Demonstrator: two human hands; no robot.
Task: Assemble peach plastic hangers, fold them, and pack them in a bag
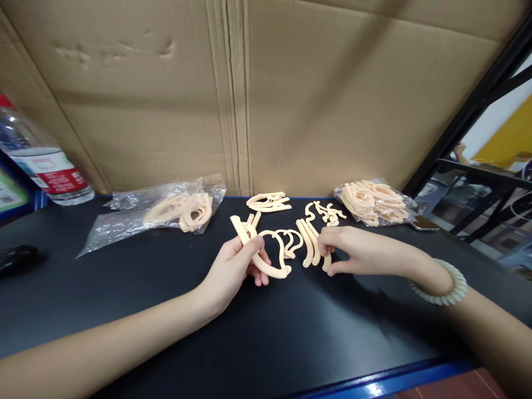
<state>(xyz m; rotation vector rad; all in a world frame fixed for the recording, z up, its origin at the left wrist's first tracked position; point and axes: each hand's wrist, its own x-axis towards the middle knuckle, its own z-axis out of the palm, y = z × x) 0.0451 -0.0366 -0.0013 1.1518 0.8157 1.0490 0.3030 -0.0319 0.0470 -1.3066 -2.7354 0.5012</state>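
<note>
My left hand (235, 263) is closed around a beige plastic hanger arm (272, 270), with a thinner curved piece (280, 246) joined at its lower right end. The thumb lies on top and the fingers curl beneath. To the right, my right hand (349, 249) is closed at a curved hanger arm (326, 260), which lies at the right of a short row of similar arms (307, 246). Its fingers partly cover that arm. Behind the left hand's piece lie more thin curved pieces (294, 241) and the ends of two straight ones (256, 219).
Small hook pieces (328, 211) and a stack of hanger parts (269, 201) lie farther back. Clear bags of parts stand at left (178, 210) and right (372, 202). A bottle (54, 166), a black mouse (16, 257) and a phone (424, 224) flank the black table; cardboard (316, 100) walls the back.
</note>
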